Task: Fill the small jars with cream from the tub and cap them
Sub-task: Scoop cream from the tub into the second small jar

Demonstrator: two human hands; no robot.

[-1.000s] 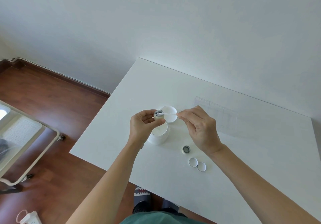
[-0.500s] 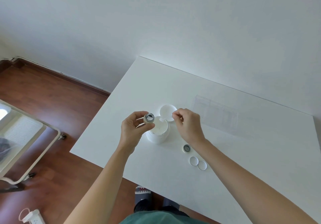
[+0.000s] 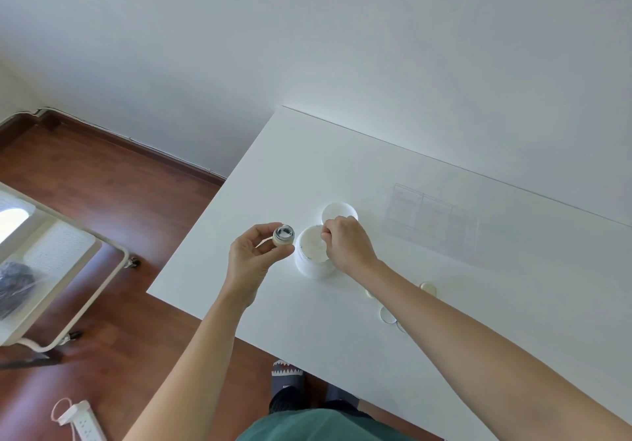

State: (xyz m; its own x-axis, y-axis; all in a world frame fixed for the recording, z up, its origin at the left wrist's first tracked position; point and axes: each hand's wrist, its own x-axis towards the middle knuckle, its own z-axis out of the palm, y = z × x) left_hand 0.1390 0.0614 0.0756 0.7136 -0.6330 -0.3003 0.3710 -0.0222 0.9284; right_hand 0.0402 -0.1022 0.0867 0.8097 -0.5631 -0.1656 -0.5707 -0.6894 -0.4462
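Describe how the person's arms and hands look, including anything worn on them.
Both arms are bare from the bottom of the picture to the wrist, with no sleeves showing. The left hand and right hand carry no gloves, rings, watch or bracelet that can be seen. A green garment shows at the bottom edge, at the torso.

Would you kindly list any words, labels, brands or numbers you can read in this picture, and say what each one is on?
No text can be read in this view.
Tub: plain white, no label showing.
Small jar in the left hand: no print visible.
Tub lid and the loose caps: blank.
Slipper under the table: a zigzag pattern and a small mark, too blurred to read.
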